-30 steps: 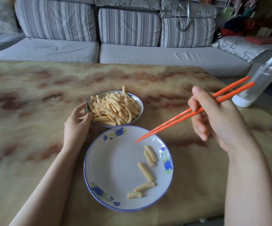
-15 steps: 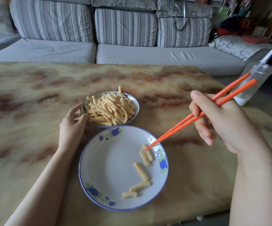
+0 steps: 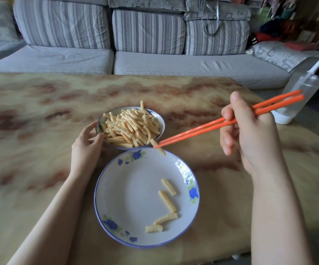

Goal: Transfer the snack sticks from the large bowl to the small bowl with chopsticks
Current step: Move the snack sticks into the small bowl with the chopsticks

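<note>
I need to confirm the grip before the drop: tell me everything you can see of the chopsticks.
The chopsticks are a plain orange pair, plastic by the look, straight. The right hand grips them near the middle, blunt ends sticking out behind. They slant down leftward, nearly parallel; the tips pinch one snack stick over the far rim of the large bowl, beside the small bowl.

Orange chopsticks point(image 3: 193, 131) lifted from large bowl point(image 3: 135, 188), now pinch one snack stick point(image 3: 161, 151) above far rim, beside small bowl point(image 3: 159, 119); only four sticks point(image 3: 167, 200) inside now.
</note>
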Demonstrator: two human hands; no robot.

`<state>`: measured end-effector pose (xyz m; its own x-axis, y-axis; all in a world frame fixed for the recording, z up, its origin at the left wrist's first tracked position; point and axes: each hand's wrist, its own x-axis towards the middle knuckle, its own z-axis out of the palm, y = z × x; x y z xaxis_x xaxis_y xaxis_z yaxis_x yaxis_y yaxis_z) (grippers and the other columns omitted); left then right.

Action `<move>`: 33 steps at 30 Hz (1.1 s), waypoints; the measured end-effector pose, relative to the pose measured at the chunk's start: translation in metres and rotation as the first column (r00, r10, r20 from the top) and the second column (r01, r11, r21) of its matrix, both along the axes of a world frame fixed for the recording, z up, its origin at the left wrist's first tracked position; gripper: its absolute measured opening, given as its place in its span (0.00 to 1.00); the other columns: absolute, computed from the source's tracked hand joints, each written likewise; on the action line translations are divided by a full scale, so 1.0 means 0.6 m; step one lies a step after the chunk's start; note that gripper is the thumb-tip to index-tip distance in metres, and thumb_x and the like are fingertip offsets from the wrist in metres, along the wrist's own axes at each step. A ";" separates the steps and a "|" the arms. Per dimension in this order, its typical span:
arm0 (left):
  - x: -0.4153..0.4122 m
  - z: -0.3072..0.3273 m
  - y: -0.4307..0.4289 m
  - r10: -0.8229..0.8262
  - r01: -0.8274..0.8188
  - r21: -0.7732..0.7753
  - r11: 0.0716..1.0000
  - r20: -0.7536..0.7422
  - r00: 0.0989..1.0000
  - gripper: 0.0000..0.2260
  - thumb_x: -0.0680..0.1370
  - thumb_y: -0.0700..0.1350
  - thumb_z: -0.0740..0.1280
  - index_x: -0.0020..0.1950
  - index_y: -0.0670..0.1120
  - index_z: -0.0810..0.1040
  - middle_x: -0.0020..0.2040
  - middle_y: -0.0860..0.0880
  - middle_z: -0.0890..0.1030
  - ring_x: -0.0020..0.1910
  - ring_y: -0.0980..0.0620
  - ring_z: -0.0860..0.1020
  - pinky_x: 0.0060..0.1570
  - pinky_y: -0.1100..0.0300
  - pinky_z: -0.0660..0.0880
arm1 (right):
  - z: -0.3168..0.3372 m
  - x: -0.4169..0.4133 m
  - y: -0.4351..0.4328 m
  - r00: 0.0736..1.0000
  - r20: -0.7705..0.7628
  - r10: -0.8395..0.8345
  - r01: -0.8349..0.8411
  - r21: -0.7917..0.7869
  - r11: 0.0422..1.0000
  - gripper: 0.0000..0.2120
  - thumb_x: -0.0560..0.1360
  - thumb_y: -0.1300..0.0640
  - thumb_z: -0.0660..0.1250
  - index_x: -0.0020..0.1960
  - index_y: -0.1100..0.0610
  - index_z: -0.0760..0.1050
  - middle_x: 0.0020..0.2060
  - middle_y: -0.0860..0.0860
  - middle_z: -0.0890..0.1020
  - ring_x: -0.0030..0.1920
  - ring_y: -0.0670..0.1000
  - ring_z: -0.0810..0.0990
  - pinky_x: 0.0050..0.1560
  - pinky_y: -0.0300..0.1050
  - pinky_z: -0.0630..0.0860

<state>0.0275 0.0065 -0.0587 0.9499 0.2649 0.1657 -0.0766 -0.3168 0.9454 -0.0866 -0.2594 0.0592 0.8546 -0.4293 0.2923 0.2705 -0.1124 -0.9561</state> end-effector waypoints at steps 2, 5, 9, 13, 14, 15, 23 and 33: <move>0.000 0.000 0.000 -0.002 0.002 0.001 1.000 0.002 1.000 0.18 0.78 0.41 0.64 0.68 0.51 0.74 0.53 0.48 0.81 0.36 0.49 0.80 0.34 0.71 0.72 | -0.006 0.011 0.012 0.996 0.061 -0.069 0.065 0.064 0.996 0.21 0.82 0.52 0.58 0.30 0.54 0.67 0.18 0.48 0.69 0.15 0.50 0.65 0.19 0.39 0.59; 0.000 0.000 -0.001 -0.001 0.001 0.006 1.000 0.004 1.000 0.18 0.78 0.41 0.64 0.68 0.51 0.74 0.52 0.48 0.81 0.35 0.50 0.79 0.30 0.75 0.70 | -0.018 0.029 0.030 0.984 0.104 -0.143 0.128 0.137 0.982 0.21 0.82 0.54 0.57 0.31 0.56 0.67 0.19 0.47 0.69 0.15 0.49 0.65 0.18 0.41 0.60; 0.000 0.000 -0.001 0.003 -0.003 0.002 1.000 0.003 1.000 0.18 0.78 0.41 0.64 0.67 0.51 0.74 0.52 0.49 0.81 0.36 0.51 0.79 0.31 0.76 0.70 | -0.040 0.051 0.054 0.978 0.108 -0.176 0.160 0.139 0.977 0.21 0.82 0.52 0.57 0.31 0.56 0.67 0.20 0.49 0.67 0.16 0.51 0.66 0.21 0.49 0.62; 0.000 0.000 -0.001 0.004 -0.004 -0.007 1.000 0.002 1.000 0.18 0.78 0.41 0.64 0.67 0.52 0.74 0.52 0.48 0.81 0.36 0.50 0.80 0.33 0.72 0.72 | -0.058 0.065 0.069 0.984 0.078 -0.160 0.149 0.130 0.980 0.21 0.82 0.51 0.58 0.33 0.58 0.67 0.21 0.54 0.68 0.18 0.54 0.67 0.21 0.43 0.62; 0.000 0.000 -0.001 0.007 -0.007 -0.005 1.000 0.002 1.000 0.18 0.78 0.42 0.64 0.67 0.52 0.74 0.52 0.49 0.81 0.36 0.50 0.80 0.34 0.72 0.72 | -0.061 0.067 0.070 0.986 0.070 -0.151 0.142 0.121 0.982 0.20 0.82 0.51 0.58 0.33 0.58 0.68 0.21 0.56 0.68 0.18 0.55 0.68 0.20 0.40 0.62; -0.001 0.001 -0.001 0.010 -0.010 -0.003 1.000 0.003 1.000 0.18 0.78 0.42 0.64 0.67 0.52 0.74 0.52 0.49 0.80 0.36 0.52 0.79 0.34 0.74 0.71 | -0.063 0.069 0.070 0.988 0.066 -0.142 0.134 0.113 0.984 0.20 0.82 0.51 0.58 0.33 0.58 0.68 0.22 0.57 0.68 0.19 0.55 0.68 0.20 0.38 0.62; -0.001 0.000 -0.001 0.006 -0.006 -0.003 1.000 -0.005 1.000 0.18 0.78 0.42 0.64 0.67 0.52 0.74 0.55 0.47 0.81 0.38 0.49 0.80 0.38 0.67 0.72 | -0.054 0.059 0.052 0.989 0.079 -0.128 0.120 0.098 0.988 0.20 0.82 0.51 0.58 0.34 0.59 0.68 0.20 0.56 0.69 0.17 0.53 0.69 0.20 0.36 0.61; -0.006 0.006 -0.004 0.002 -0.002 -0.014 1.000 0.012 1.000 0.18 0.79 0.42 0.64 0.68 0.52 0.74 0.52 0.49 0.80 0.38 0.53 0.79 0.43 0.60 0.74 | -0.011 0.014 0.009 0.998 0.043 0.039 -0.039 0.005 0.999 0.20 0.82 0.51 0.58 0.32 0.56 0.68 0.16 0.51 0.67 0.15 0.52 0.65 0.21 0.41 0.57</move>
<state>0.0237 0.0043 -0.0550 0.9474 0.2691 0.1734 -0.0872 -0.3042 0.9486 -0.0782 -0.2540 0.0529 0.8575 -0.3979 0.3262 0.3150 -0.0954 -0.9443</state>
